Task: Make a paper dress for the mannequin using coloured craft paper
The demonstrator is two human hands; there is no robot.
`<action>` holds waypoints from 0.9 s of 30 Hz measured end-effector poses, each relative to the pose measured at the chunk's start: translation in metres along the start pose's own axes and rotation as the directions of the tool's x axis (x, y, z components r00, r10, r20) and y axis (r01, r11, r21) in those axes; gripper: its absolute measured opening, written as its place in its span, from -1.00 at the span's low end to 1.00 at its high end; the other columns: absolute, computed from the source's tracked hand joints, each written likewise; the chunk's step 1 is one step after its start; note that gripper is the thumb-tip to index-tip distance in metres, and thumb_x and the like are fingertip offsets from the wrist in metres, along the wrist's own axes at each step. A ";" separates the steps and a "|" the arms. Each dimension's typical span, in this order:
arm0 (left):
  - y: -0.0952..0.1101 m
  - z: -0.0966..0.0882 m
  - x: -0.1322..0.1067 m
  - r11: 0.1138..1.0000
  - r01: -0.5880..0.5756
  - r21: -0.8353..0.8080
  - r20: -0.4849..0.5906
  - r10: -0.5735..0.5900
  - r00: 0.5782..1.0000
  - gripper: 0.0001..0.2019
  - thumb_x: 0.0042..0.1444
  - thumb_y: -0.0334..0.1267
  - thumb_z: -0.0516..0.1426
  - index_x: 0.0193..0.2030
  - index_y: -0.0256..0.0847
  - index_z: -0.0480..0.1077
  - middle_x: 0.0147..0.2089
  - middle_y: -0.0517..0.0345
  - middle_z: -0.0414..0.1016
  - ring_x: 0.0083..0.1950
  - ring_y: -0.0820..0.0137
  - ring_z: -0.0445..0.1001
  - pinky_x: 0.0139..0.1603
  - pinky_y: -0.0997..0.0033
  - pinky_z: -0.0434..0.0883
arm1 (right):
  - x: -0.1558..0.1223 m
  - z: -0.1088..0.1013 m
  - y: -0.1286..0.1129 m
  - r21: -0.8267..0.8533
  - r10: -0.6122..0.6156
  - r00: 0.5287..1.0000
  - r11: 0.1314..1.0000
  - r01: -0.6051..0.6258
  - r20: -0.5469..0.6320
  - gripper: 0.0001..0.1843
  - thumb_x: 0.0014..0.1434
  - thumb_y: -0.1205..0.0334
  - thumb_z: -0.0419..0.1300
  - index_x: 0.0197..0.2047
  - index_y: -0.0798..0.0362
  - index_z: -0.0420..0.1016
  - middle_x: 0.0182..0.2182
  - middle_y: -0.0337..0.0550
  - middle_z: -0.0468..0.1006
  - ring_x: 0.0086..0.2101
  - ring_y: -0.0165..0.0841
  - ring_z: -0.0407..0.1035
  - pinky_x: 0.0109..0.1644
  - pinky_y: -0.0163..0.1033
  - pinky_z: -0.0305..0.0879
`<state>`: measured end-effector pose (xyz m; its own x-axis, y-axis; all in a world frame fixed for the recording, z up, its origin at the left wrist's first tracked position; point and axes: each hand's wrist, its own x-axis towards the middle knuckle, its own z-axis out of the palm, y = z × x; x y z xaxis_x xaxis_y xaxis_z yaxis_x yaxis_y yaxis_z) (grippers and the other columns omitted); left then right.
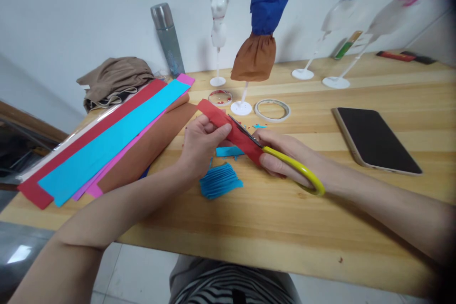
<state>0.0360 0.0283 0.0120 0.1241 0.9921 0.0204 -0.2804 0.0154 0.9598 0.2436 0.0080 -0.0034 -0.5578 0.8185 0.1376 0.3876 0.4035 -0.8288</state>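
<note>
My left hand (201,145) pinches a strip of red crepe paper (217,116) above the wooden table (270,213). My right hand (285,154) grips yellow-handled scissors (297,168), whose dark blades lie across the red strip. Just below the hands a pleated blue paper piece (221,180) lies on the table, with a small blue scrap (228,151) beside it.
Long strips of red, blue, pink and brown paper (107,145) lie at the left. A phone (375,138) lies at the right. Behind stand small mannequins, one in a blue and brown paper dress (260,38), a tape roll (272,109), a flask (167,38) and folded cloth (114,78).
</note>
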 end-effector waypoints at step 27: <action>0.002 0.003 -0.005 1.000 -0.014 0.012 -0.020 0.014 1.000 -0.79 -0.07 -0.31 0.36 -0.26 -0.21 0.52 -0.27 0.10 0.70 -0.21 0.22 0.69 -0.20 0.28 0.64 | 0.003 0.005 -0.012 -0.016 0.031 0.998 0.999 -0.032 -0.056 -0.51 0.31 -0.30 0.07 -0.33 -0.03 0.24 -0.49 -0.29 0.27 -0.46 -0.37 0.14 -0.41 -0.25 0.11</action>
<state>0.0381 0.0230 0.0149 0.1008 0.9945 0.0283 -0.2705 0.0000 0.9627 0.2338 0.0036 0.0040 -0.5032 0.8524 0.1423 0.4173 0.3839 -0.8237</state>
